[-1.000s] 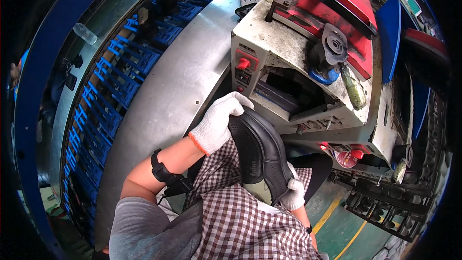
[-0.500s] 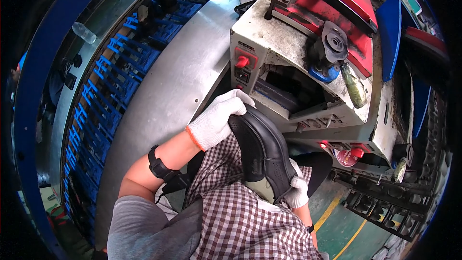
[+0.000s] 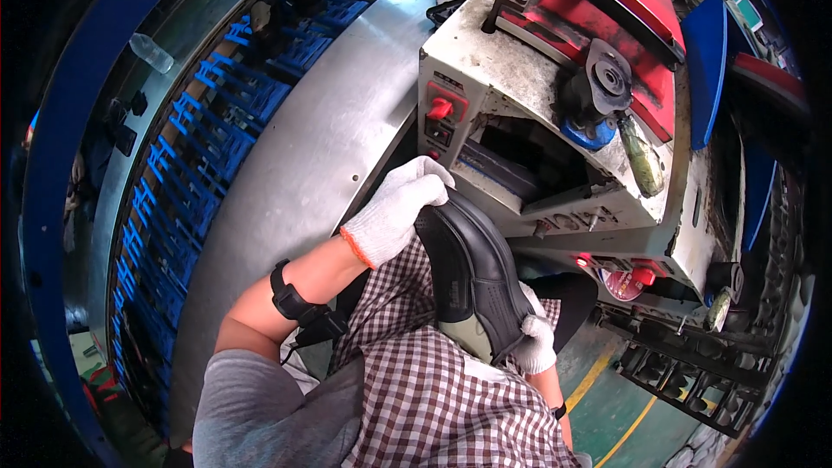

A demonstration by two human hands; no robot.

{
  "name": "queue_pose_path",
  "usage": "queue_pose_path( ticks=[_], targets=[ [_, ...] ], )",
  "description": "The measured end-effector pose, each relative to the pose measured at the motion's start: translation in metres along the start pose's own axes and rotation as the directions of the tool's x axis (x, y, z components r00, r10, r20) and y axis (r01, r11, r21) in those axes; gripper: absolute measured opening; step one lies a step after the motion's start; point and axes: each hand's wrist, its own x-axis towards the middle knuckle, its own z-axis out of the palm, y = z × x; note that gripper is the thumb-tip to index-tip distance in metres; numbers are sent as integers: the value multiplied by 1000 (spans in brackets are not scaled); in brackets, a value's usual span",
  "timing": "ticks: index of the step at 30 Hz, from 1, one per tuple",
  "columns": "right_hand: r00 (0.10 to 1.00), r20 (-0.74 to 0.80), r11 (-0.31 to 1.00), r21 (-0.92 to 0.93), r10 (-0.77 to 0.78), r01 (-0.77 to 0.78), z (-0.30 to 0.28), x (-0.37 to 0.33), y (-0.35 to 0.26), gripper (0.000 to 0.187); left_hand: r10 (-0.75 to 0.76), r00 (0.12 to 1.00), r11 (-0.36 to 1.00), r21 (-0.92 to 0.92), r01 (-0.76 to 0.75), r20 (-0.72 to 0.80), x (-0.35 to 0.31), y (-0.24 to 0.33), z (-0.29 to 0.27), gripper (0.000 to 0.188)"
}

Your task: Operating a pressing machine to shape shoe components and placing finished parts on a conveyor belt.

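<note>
A black leather shoe (image 3: pixel 472 264) lies slantwise over my lap, its side and a pale patch near the heel end showing. White knitted gloves cover both hands. My left hand (image 3: pixel 397 212) is closed around the shoe's upper end, thumb and fingers wrapped over the edge. Lower down on the right, my right hand (image 3: pixel 533 342) grips the other end, its fingers curled against the shoe's side; part of that hand is hidden behind the shoe. A brown-and-white checked apron (image 3: pixel 433 399) lies beneath the shoe.
Ahead to the right stands a worn white machine (image 3: pixel 511 69) with a red cover (image 3: pixel 598 9), red switches and an open slot. A metal table (image 3: pixel 295 139) curves along the left, beside a conveyor with blue racks (image 3: pixel 165 182). A dark shoe rack (image 3: pixel 693 373) is at the lower right.
The conveyor's blue racks have shifted along the line. Both hands keep their hold on the shoe, which has hardly moved.
</note>
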Motion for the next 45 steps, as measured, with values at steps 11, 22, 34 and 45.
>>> queue_pose_path(
  ticks=[11,22,34,45],
  targets=[
    [988,22,889,434,153,-147,-52,14,41,79,-42,990,912,-401,92,133,-8,2,15,38],
    [992,62,816,564,110,-126,-62,9,45,93,-69,959,922,-350,167,276,-20,8,18,39],
    [992,64,866,484,108,-125,-44,8,34,100,-107,963,979,-145,146,248,-25,16,21,29],
    [991,71,879,458,117,-137,-45,7,33,93,-111,979,993,-8,114,169,-28,15,19,23]
  ],
)
